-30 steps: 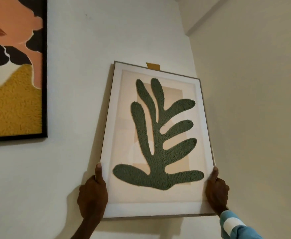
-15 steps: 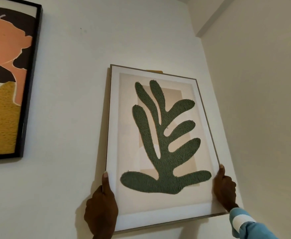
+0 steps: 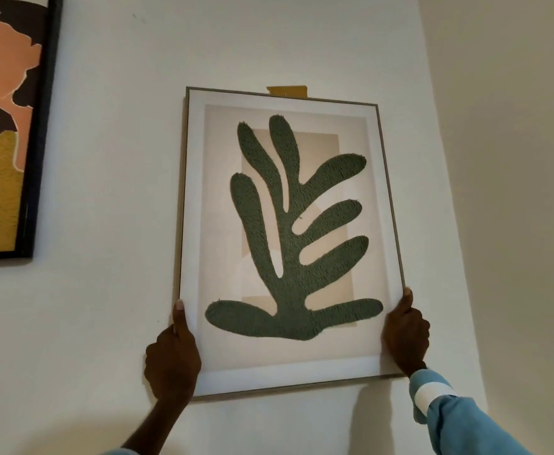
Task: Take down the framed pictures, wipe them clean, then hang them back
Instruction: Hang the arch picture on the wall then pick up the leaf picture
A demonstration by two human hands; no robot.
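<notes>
Up on the wall: a framed leaf picture (image 3: 288,224) fills the middle of the view, a dark green, fuzzy branching shape on beige paper with a white mount and a thin grey frame.
Tilt: its top edge slopes down a little toward the right of the picture, and its bottom edge rises toward the right.
Contact with the wall: the frame lies close against the white wall (image 3: 111,159). A narrow shadow runs down its left side and under its lower edge. I cannot tell whether it hangs on anything.
Yellow tab (image 3: 287,91): a small mustard strip shows on the wall just above the middle of the top edge.
Left grip (image 3: 172,362): closed round the frame's lower left corner, thumb lying straight up the front of the left edge. The fingers are hidden behind.
Right grip (image 3: 405,333): closed round the right edge low down, thumb pointing up along the frame, fingers out of sight behind it.
Sleeve (image 3: 449,418): light blue with a white band, at the lower right, on the arm of the right grip.
Portrait picture (image 3: 3,126): hangs at the upper left, well apart from the leaf picture, in a black frame and partly cut off by the edge of the view.
Side wall (image 3: 515,159): a cream surface fills the right of the view and meets the white wall just beside the leaf picture.
</notes>
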